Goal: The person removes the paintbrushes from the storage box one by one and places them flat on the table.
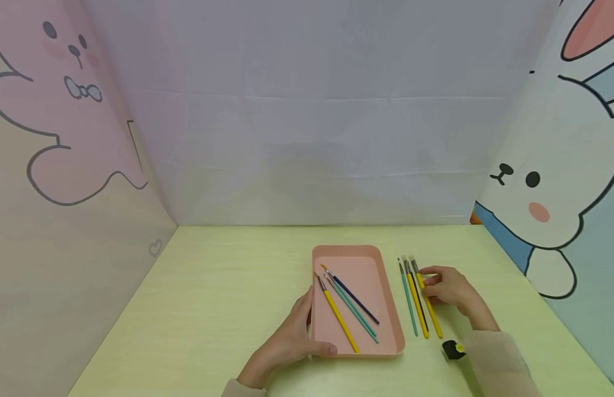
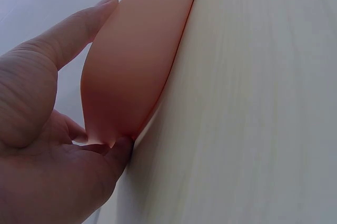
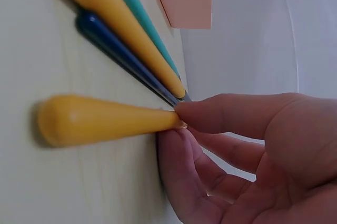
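My left hand [image 1: 289, 339] grips the near left corner of a pink tray [image 1: 359, 267], thumb at the front rim and fingers along the left side. In the left wrist view, the fingers are against the tray wall [image 2: 142, 39]. Inside lie a yellow paintbrush [image 1: 340, 321], two teal paintbrushes [image 1: 354, 313] and a dark blue one [image 1: 355, 299]. To the tray's right, my right hand [image 1: 451, 289] pinches a yellow paintbrush [image 3: 105, 121] between thumb and finger; its handle end is near the tabletop. Beside it lie another yellow paintbrush [image 3: 126, 18], a dark blue one [image 3: 121, 52] and a teal one [image 1: 408, 300].
A small black object [image 1: 452, 350] with a yellow-green spot is beside the right sleeve [image 1: 500, 361]. The light wood-grain table [image 1: 227, 286] meets a pale back wall [image 1: 307, 193]. Side panels carry cartoon animals, including a rabbit [image 1: 560, 182] at right.
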Action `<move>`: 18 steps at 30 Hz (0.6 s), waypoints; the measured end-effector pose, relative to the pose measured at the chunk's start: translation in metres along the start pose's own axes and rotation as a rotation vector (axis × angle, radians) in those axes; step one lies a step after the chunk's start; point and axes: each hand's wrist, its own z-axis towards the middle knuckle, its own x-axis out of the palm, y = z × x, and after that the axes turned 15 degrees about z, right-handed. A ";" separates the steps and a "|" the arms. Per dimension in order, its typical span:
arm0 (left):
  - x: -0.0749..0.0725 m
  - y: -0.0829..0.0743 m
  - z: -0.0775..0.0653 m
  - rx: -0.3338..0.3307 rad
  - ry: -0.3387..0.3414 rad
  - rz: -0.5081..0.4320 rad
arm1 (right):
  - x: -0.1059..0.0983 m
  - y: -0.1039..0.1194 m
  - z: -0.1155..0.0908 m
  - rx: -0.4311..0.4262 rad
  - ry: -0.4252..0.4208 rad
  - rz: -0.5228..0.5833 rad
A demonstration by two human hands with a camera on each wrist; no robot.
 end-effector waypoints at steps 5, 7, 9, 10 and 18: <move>0.000 0.000 0.000 0.000 -0.001 0.004 | 0.002 0.001 -0.001 -0.005 0.003 0.005; 0.000 0.001 0.000 0.000 -0.001 0.007 | 0.002 0.000 -0.001 -0.007 0.003 0.008; 0.001 0.001 0.000 0.001 0.000 0.009 | 0.003 0.001 -0.001 -0.006 0.002 0.007; 0.000 0.001 0.000 0.001 -0.001 0.009 | 0.003 0.000 -0.001 -0.005 0.002 0.005; 0.001 0.001 0.000 -0.009 -0.001 0.012 | 0.003 -0.001 0.001 0.001 0.005 -0.003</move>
